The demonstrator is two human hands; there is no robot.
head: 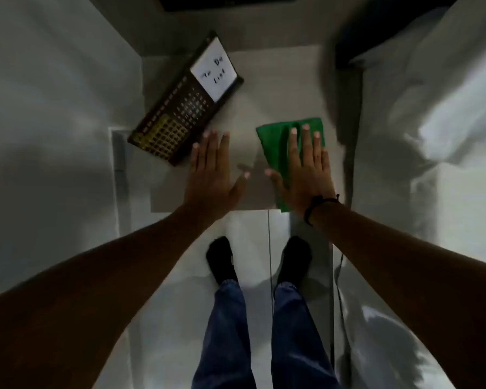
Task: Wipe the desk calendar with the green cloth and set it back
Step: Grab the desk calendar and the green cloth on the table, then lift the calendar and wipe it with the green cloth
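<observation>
1. The desk calendar (pixel 184 101) lies near the far-left corner of the small tabletop (pixel 278 88), set at a slant; its near-left end overhangs the left edge.
2. A white card (pixel 214 70) with handwritten lettering (it appears to read "To Do List") occupies the calendar's far end; grids of small squares cover the remainder.
3. The green cloth (pixel 275 147) lies folded along the right side of the tabletop, reaching the near edge.
4. The right hand (pixel 306 169) rests flat on the cloth, fingers extended and spread, not closed around it. A dark band (pixel 317 204) circles the wrist.
5. The left hand (pixel 211 175) is flat and open near the near-left part of the tabletop, holding nothing; its fingertips (pixel 210 133) lie just beside the calendar's near edge (contact cannot be determined).
6. Cloth and calendar are apart, with bare tabletop between them.
</observation>
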